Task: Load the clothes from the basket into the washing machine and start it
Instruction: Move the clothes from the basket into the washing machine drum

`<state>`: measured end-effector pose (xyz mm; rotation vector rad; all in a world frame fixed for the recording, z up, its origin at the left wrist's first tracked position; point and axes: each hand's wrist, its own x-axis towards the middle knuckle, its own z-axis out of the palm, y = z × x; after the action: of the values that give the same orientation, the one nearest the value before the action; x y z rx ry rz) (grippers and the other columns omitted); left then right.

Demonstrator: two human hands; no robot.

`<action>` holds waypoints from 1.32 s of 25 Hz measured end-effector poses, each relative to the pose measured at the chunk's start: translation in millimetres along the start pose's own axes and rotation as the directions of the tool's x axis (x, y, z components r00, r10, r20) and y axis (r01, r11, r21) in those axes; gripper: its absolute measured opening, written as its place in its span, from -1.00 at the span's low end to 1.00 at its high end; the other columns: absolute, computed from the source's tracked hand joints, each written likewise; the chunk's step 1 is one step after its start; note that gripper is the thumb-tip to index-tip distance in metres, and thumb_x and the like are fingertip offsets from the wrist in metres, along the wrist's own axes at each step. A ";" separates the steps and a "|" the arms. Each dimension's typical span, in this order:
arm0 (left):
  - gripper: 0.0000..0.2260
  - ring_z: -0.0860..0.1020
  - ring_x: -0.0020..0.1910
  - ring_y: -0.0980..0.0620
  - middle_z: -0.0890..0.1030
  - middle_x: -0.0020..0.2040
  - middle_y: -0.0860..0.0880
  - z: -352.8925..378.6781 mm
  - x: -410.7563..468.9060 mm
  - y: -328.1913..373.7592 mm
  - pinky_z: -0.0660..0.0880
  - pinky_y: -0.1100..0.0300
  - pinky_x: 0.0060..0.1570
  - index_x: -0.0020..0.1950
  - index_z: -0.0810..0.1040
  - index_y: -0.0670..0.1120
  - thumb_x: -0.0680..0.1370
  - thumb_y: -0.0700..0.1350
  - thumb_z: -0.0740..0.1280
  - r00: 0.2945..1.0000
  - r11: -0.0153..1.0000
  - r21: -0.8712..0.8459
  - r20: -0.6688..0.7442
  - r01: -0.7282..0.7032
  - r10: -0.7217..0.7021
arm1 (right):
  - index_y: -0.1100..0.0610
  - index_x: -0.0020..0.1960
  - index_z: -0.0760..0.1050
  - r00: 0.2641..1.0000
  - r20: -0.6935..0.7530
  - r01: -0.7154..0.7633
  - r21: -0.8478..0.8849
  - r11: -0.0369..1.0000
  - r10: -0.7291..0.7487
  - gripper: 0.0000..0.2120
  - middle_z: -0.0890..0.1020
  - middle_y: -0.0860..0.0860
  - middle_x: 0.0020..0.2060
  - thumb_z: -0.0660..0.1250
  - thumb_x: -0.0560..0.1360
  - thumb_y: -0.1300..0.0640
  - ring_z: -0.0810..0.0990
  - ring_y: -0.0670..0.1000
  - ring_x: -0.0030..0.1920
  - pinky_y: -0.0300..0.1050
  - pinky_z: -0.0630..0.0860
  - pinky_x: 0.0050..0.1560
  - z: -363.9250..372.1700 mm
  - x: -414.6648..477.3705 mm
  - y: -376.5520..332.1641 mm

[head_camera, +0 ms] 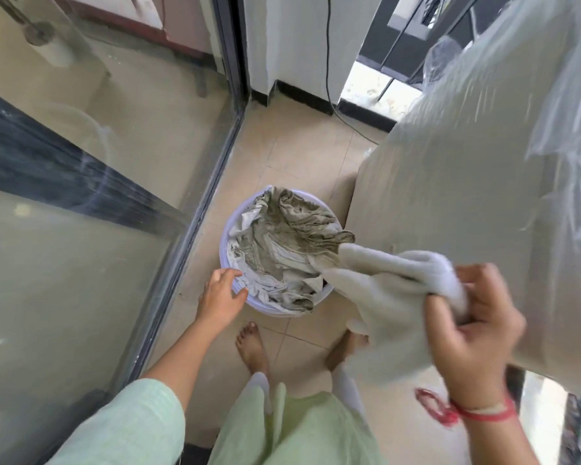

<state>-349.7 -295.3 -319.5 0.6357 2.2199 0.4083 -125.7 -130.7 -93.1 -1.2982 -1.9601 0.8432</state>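
Note:
A round pale-lilac basket [265, 305] stands on the tiled floor, full of crumpled grey, olive and white clothes [282, 243]. My right hand [473, 320] grips a bunched white cloth [386, 297] and holds it up to the right of the basket, in front of the machine. The cloth's tail hangs down toward my feet. My left hand [220, 297] hovers with spread fingers at the basket's near-left rim. The washing machine [467, 182] is the large white body on the right, wrapped in clear plastic; its lid and controls are out of view.
A glass sliding door [91, 182] with a dark metal frame runs along the left. A black cable [329, 78] hangs down the far wall to the floor. My bare feet [250, 347] stand on beige tiles just behind the basket.

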 end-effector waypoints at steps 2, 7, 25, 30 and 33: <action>-0.65 0.39 0.29 -0.10 0.39 0.28 -0.09 -10.7 -12.3 26.9 0.33 0.11 0.22 0.28 0.44 -0.05 0.51 -0.10 0.36 0.997 0.984 -0.164 -0.054 -0.069 0.061 | 0.18 -0.18 0.41 0.995 0.100 0.015 -0.017 1.000 -0.014 -0.88 0.38 0.03 -0.39 0.20 0.36 0.12 0.33 -0.11 -0.45 -0.31 0.29 -0.43 4.6 0.9 -8.9; 0.04 0.12 0.48 0.12 0.11 0.50 0.10 -91.4 -55.2 138.0 0.14 0.15 0.37 0.51 -0.06 0.20 0.21 0.28 0.49 0.913 0.864 -0.320 -0.009 -0.389 0.408 | 0.16 -0.13 0.37 0.938 0.316 0.030 0.329 0.944 -0.140 -0.92 0.36 -0.01 -0.37 0.23 0.40 0.17 0.30 0.00 -0.39 -0.20 0.28 -0.37 -39.7 26.4 -74.6; -0.70 0.42 -0.05 0.18 0.46 0.04 0.01 -239.0 -261.2 549.4 0.31 0.54 -0.11 0.13 0.52 -0.03 0.41 -0.19 0.38 0.138 0.348 0.340 -0.512 -0.874 0.848 | 0.08 -0.18 0.51 0.983 -0.128 0.181 0.620 0.764 -0.128 -0.72 0.57 -0.06 -0.25 0.56 0.22 0.20 0.51 -0.10 -0.23 -0.21 0.47 -0.21 -317.1 172.4 -102.6; -0.80 0.43 -0.13 0.11 0.34 0.05 0.00 -185.9 -251.7 588.4 0.32 0.32 -0.27 0.02 0.55 -0.03 0.42 -0.11 0.43 0.543 0.483 0.467 -0.007 -0.741 0.840 | -0.03 -0.13 0.31 0.849 -0.335 0.497 0.248 0.832 -0.408 -0.83 0.40 -0.13 -0.17 0.32 0.50 0.09 0.42 -0.05 -0.19 -0.16 0.42 -0.19 -356.6 222.1 -58.3; -0.90 0.48 -0.11 0.00 0.33 0.03 0.02 -165.7 -239.0 596.6 0.36 0.23 -0.32 -0.07 0.47 -0.07 0.44 -0.17 0.34 0.501 0.474 0.453 -0.067 -0.755 0.863 | 0.05 0.15 0.40 0.982 0.188 -0.104 0.559 0.823 -0.003 -0.74 0.59 0.07 -0.02 0.25 0.55 -0.06 0.62 -0.03 -0.16 -0.17 0.55 -0.21 -356.6 225.7 -42.9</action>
<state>-152.0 47.9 213.1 2.0281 2.1091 0.5843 61.4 126.3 187.8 -0.9372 -1.6106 1.4829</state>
